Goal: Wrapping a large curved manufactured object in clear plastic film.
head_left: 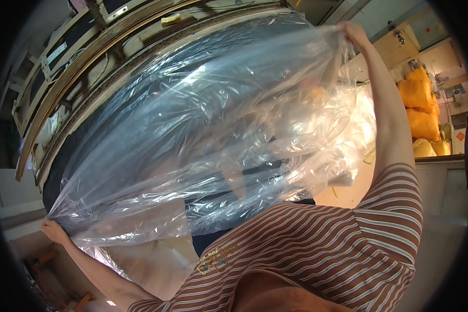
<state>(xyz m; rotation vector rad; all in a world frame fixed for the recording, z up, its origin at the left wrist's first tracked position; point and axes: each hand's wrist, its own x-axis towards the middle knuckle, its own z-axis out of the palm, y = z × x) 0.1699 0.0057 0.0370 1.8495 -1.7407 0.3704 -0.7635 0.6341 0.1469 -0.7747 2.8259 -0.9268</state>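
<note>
fingers of the left hand are closed, pinching a bunched corner of a clear plastic sheet; those of the right hand are closed on its far edge. the creased sheet stretches between them over a dark-topped counter. beyond it runs a curved wooden rail; at far right, orange-yellow sacks sit piled.

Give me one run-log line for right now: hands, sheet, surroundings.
left hand: gripping clear plastic sheet | right hand: gripping same sheet, arm extended | sheet: wrinkled, spread between hands | surroundings: orange bags at right
</note>
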